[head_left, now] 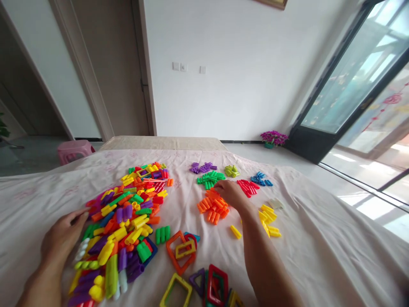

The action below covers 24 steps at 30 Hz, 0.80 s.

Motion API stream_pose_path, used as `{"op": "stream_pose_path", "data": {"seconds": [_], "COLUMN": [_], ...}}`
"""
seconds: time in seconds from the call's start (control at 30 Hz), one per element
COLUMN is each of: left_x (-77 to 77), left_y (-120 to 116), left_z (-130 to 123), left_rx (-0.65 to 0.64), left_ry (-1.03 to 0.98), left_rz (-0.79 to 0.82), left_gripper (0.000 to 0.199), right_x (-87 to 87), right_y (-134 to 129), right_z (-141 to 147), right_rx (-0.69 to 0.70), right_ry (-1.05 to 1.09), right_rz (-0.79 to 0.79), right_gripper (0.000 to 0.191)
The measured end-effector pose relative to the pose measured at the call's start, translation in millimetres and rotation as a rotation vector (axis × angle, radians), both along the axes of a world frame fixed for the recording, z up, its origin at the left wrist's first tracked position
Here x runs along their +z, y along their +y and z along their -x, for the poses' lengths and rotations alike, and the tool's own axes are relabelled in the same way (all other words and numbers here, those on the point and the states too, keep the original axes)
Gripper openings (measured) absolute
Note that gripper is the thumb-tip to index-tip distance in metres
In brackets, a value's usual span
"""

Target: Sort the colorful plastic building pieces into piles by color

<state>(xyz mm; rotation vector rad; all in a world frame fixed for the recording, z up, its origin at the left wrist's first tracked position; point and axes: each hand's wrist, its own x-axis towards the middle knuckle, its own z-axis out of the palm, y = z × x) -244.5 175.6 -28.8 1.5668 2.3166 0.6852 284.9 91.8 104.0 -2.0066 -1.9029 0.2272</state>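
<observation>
At the near edge of the cloth point(300, 221) lie flat hollow frames, among them a yellow frame point(168, 291) and a red frame point(209, 283), with an orange frame point(171, 251) a little beyond. To their left spreads the mixed pile point(119, 233) of coloured plastic pieces, and the left hand point(65, 232) is at its left side, fingers bent and the thumb close to them, so the opening looks narrow; whether a piece is between them, I cannot tell. Just right of the pile lies a green piece point(162, 234), and farther to the right a loose yellow piece point(235, 232). The orange heap point(213, 207) stands near the middle, and the right hand point(226, 189) is over its far side with fingers turned down; their tips are partly hidden, so I cannot say if they hold something. Such pieces look like hollow, rigid plastic: I judge them light, not fragile, but smooth and ready to roll, so thumb and finger should take them across the middle of the sides, without hard pressing. Behind the orange heap come the green heap point(209, 180), the red group point(248, 187) and, farther, the purple group point(203, 167). Beyond the cloth is the white wall point(249, 64).
</observation>
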Motion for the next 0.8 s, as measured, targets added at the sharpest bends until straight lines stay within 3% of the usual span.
{"op": "stream_pose_path", "data": {"seconds": [0.23,0.43,0.5,0.57,0.7,0.8], "left_x": [4.7,5.4,6.0,6.3,6.7,7.3], "left_y": [-2.4,-5.6,-6.6,-7.3,-7.7,-8.0], "left_z": [-5.6,-7.3,-8.6,-9.5,-9.8,-9.6], "left_rx": [0.007,-0.022,-0.031,-0.034,-0.030,-0.039], "left_ry": [-0.015,-0.071,-0.067,-0.057,-0.028,0.010], "left_rz": [0.028,-0.024,-0.038,-0.047,-0.051,-0.053], "left_gripper": [0.061,0.056,0.055,0.054,0.055,0.055], "right_x": [-2.7,2.0,0.1,-7.5,-37.1,-56.9], "right_y": [-3.6,-0.7,1.5,3.9,12.5,23.4], "right_z": [-33.7,-20.4,0.0,28.8,93.7,133.0], "right_rx": [-0.216,-0.219,-0.090,0.126,0.539,0.709], "right_ry": [-0.095,-0.139,-0.085,0.015,0.223,0.190], "right_rz": [0.112,0.078,0.015,-0.035,-0.026,-0.033], "right_gripper": [0.024,0.024,0.023,0.022,0.027,0.042]}}
